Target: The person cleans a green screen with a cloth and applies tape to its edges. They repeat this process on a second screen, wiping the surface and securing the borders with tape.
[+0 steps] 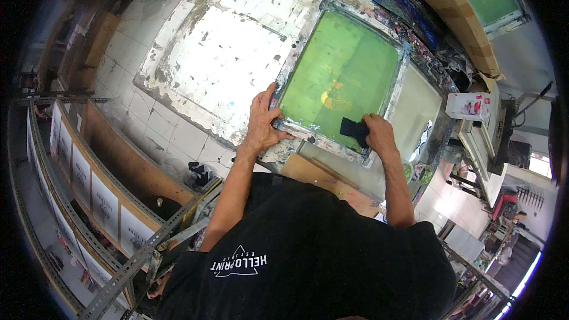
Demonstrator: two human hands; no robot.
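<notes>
A screen printing frame (405, 74) with green mesh (355, 53) lies at a slant on a paint-stained white table (237, 53). A small yellow design (333, 99) shows on the mesh. My left hand (264, 120) grips the frame's near left corner, its thumb along the near edge and its fingers along the left side. In my right hand (381, 135) is a folded dark cloth (354, 131), pinched by one end. The cloth rests against the mesh near the frame's near right corner. Some of my right fingers are hidden behind the hand.
Beside the frame on the right is a pale glass-like panel (409, 115). A brown board (323, 178) sits between my body and the table. Metal racking (154, 243) with printed panels (106, 213) stands at left. A white box (468, 105) and cardboard (453, 12) are at right.
</notes>
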